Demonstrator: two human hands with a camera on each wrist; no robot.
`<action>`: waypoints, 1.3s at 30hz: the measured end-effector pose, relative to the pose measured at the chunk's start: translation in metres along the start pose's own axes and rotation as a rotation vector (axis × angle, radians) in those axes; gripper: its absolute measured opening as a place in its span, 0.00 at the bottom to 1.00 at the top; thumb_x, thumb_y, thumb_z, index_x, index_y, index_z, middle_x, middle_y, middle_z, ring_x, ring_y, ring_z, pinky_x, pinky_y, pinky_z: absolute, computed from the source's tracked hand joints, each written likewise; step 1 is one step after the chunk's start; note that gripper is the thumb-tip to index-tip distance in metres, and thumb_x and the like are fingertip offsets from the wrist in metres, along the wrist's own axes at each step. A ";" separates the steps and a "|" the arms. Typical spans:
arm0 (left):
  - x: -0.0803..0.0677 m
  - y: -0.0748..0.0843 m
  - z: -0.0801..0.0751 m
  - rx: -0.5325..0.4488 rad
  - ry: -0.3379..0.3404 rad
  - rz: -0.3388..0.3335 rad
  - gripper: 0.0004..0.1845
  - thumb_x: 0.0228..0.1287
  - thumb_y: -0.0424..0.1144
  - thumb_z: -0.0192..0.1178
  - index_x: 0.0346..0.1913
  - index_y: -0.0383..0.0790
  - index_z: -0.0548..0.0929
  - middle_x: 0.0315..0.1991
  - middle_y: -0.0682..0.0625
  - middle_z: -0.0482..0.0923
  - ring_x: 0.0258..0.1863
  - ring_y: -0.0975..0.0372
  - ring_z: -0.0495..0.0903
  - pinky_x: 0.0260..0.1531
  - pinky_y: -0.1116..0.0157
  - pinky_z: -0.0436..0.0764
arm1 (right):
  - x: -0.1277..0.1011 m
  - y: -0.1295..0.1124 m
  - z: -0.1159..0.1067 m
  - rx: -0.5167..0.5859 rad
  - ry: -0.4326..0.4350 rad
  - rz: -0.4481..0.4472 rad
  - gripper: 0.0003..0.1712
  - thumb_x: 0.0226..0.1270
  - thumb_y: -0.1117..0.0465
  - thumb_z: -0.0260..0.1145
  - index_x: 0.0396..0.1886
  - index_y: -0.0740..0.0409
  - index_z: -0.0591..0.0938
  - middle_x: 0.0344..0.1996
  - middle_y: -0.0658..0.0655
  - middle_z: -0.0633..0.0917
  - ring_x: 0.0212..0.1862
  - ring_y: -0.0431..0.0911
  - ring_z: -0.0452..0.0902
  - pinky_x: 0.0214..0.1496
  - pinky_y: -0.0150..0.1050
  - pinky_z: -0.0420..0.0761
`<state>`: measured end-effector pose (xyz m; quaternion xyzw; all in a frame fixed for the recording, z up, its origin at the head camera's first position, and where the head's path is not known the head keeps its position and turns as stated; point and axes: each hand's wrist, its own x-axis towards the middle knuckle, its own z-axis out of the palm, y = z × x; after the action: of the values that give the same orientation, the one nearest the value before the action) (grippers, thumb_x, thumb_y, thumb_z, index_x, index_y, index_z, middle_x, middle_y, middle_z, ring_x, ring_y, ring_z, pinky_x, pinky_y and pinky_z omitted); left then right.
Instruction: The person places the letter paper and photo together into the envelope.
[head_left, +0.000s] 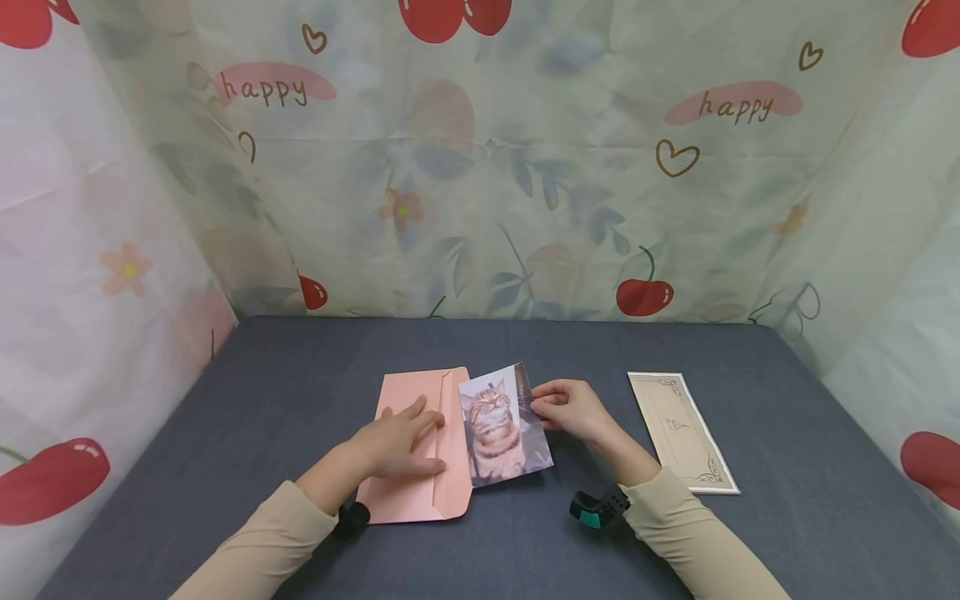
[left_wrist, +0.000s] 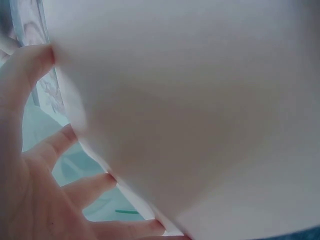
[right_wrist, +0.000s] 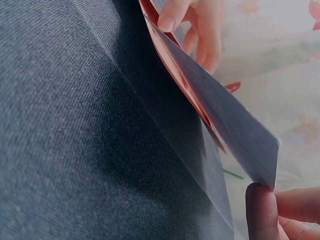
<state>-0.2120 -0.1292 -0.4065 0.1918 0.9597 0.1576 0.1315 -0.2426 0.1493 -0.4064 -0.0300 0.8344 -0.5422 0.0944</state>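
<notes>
With the left hand flat on the pink envelope mid-table, the right hand, pinching the cat photo, should slide it in level, corners clearing the opening.

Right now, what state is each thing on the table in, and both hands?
Pink envelope: lying flat, flap open.
Cat photo: partly slid into the envelope, right edge lifted.
Left hand: fingers straight, pressing on the envelope.
Right hand: pinching the photo's edge.
Cream card: lying flat, untouched.
</notes>
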 end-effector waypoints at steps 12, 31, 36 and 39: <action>-0.001 0.000 0.000 0.000 -0.005 -0.002 0.31 0.54 0.59 0.62 0.60 0.55 0.70 0.73 0.39 0.53 0.67 0.42 0.63 0.67 0.41 0.54 | -0.001 -0.002 0.005 0.023 -0.019 0.002 0.15 0.61 0.69 0.62 0.47 0.73 0.77 0.37 0.66 0.85 0.31 0.40 0.81 0.36 0.38 0.84; 0.000 0.001 -0.001 0.012 -0.012 -0.013 0.32 0.54 0.60 0.62 0.61 0.54 0.70 0.73 0.39 0.52 0.67 0.41 0.62 0.67 0.41 0.54 | 0.002 -0.005 0.015 0.060 -0.049 0.000 0.15 0.61 0.69 0.63 0.47 0.73 0.77 0.37 0.65 0.85 0.31 0.39 0.81 0.36 0.37 0.84; -0.001 0.001 -0.002 0.014 -0.013 -0.016 0.33 0.54 0.60 0.62 0.62 0.54 0.69 0.73 0.39 0.52 0.67 0.41 0.62 0.68 0.42 0.54 | 0.003 -0.004 0.017 0.065 -0.052 0.007 0.15 0.61 0.69 0.63 0.47 0.72 0.77 0.37 0.65 0.84 0.32 0.39 0.81 0.37 0.37 0.84; 0.000 0.001 -0.001 0.011 -0.017 -0.017 0.33 0.54 0.60 0.62 0.62 0.54 0.69 0.73 0.39 0.52 0.67 0.42 0.62 0.68 0.42 0.53 | 0.003 -0.005 0.018 0.072 -0.049 0.013 0.15 0.61 0.69 0.63 0.48 0.72 0.77 0.38 0.66 0.85 0.31 0.39 0.81 0.37 0.37 0.84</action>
<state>-0.2117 -0.1287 -0.4046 0.1858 0.9610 0.1497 0.1400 -0.2420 0.1305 -0.4098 -0.0344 0.8119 -0.5703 0.1196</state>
